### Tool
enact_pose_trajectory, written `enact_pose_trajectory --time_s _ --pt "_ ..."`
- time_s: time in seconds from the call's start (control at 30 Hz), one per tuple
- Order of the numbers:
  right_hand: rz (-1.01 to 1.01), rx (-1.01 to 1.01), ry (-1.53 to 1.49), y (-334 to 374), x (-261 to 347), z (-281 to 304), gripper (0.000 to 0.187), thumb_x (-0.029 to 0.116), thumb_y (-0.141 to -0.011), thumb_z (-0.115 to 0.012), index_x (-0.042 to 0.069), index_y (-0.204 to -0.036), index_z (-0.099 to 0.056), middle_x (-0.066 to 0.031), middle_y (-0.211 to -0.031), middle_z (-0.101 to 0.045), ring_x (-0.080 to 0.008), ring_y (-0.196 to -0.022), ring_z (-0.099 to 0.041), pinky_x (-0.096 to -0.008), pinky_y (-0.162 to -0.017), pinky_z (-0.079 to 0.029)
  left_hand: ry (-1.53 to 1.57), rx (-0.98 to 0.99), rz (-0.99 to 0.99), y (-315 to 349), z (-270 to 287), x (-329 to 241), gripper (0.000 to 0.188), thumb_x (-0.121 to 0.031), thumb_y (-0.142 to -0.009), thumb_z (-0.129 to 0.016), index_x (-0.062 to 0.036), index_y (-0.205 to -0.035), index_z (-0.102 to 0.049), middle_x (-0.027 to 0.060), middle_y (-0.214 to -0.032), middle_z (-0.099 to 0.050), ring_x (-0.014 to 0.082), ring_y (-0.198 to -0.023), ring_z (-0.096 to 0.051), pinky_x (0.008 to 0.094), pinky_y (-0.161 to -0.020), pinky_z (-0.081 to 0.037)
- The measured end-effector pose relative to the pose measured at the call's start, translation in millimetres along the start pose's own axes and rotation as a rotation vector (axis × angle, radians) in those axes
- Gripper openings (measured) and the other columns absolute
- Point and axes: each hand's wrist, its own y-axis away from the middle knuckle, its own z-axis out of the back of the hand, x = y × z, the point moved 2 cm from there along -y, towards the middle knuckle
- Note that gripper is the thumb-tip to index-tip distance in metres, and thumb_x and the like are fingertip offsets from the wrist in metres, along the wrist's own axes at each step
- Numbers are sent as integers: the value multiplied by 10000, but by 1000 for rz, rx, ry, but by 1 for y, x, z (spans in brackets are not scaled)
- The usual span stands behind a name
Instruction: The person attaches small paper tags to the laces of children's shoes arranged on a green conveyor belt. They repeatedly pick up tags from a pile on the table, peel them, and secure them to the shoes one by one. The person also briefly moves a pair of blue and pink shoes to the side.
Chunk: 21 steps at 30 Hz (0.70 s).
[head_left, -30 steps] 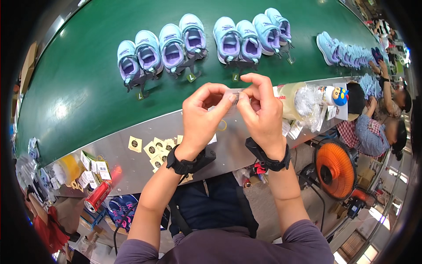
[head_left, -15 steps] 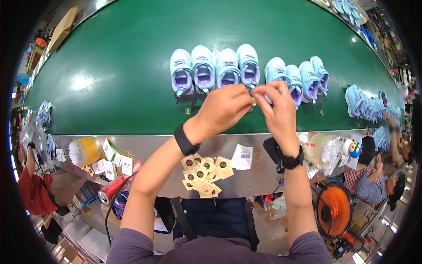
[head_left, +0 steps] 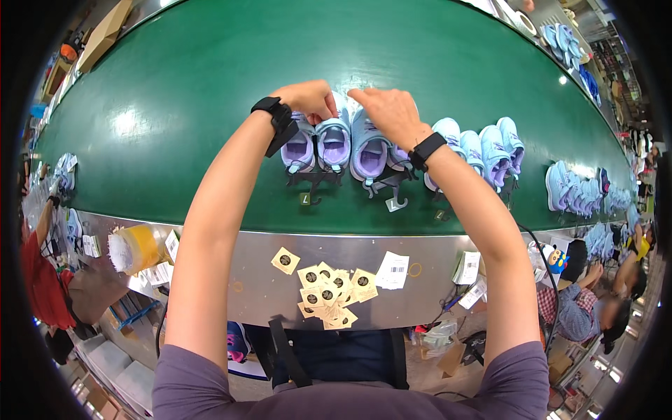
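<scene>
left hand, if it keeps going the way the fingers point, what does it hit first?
The left hand points down and right at the small blue-and-purple shoes on the green belt. It would likely meet the second shoe first; depth is unclear, and it may already touch.

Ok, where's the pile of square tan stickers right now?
In the head view, the pile of tan stickers lies on the steel ledge below the green belt, between the person's forearms, just left of a white label slip.
</scene>
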Motion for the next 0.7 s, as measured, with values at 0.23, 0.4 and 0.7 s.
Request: enact_pose_trajectory --time_s 0.23,0.4,0.7 --pt "-103 105 -78 -3 21 -12 73 154 -780 -574 122 -769 -638 -84 -710 -639 -265 -671 -651 -384 -507 -479 215 -256 -121 15 -11 5 88 -61 -738 -660 -25 -808 -700 29 -659 -625 87 -556 -568 236 -498 -471" --pt "-145 26 -313 -9 25 -16 118 210 -808 -580 168 -797 -690 -40 -840 -634 -269 -731 -634 -395 -578 -488 374 -389 -69 27 -17 20 93 -59 -757 -660 -19 -830 -702 31 -668 -622 84 -571 -567 230 -514 -469" --pt "-226 38 -264 -23 47 -19 143 182 -834 -567 52 -885 -601 -117 -833 -599 -315 -768 -612 -447 -609 -476 60 -551 -148 35 -15 22 65 -59 -740 -642 6 -740 -644 26 -650 -593 97 -586 -542 268 -536 -444"
